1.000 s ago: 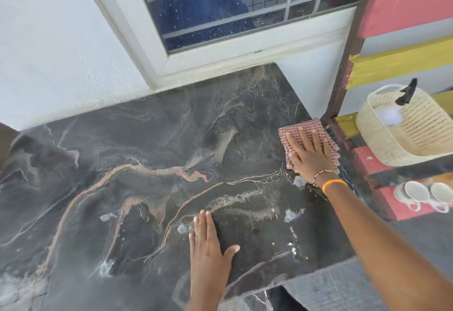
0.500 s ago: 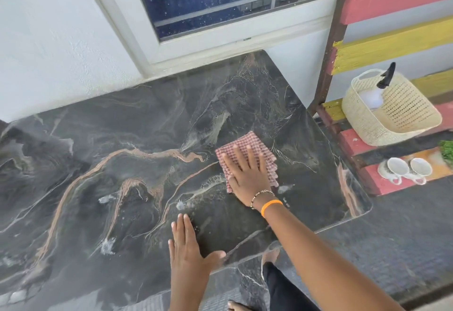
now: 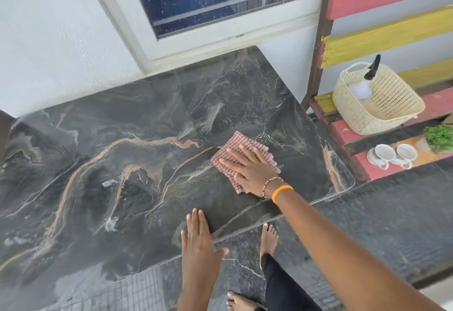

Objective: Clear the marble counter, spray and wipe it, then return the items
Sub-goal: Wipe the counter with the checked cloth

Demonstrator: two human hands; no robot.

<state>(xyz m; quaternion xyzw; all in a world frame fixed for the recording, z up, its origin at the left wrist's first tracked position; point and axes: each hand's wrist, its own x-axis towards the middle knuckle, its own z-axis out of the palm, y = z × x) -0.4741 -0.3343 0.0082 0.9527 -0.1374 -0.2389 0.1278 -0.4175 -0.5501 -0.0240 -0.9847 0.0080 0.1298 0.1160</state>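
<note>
The dark, glossy marble counter (image 3: 137, 154), veined in orange and white, carries foamy spray patches (image 3: 111, 223) at its left. The left hand (image 3: 198, 239) lies flat near the front edge, and the right hand (image 3: 250, 171) presses straight fingers on a folded red-checked cloth (image 3: 241, 150). Right of the counter, a woven cream basket (image 3: 389, 112) on a painted slatted shelf (image 3: 382, 29) holds a spray bottle (image 3: 362, 87).

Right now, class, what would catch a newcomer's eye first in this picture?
The dark marble counter with its orange veins fills the middle. The right hand presses a red checked cloth flat on its right part, while the left hand rests flat near the front edge. A cream basket sits on the coloured shelf at right.
</note>
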